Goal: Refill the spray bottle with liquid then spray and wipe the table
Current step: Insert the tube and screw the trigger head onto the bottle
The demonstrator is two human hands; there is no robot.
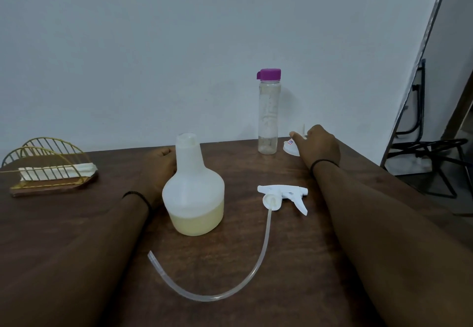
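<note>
Head view: a white funnel (291,147) by the clear bottle (268,116) is pinched by the right hand (321,147), while the left hand's (161,165) grip behind the open spray bottle (193,188) cannot be told.

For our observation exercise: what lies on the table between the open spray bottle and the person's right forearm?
In the head view, the detached trigger sprayer head lies between the spray bottle and the right forearm, its dip tube curving toward the camera.

Your nearest obstacle is the dip tube (225,285) curving across the near surface (294,262). The spray bottle (193,193) stands mid-surface, trigger head (284,196) just to its right. Bare wood lies between the bottle and the napkin holder (48,170) at far left.
</note>
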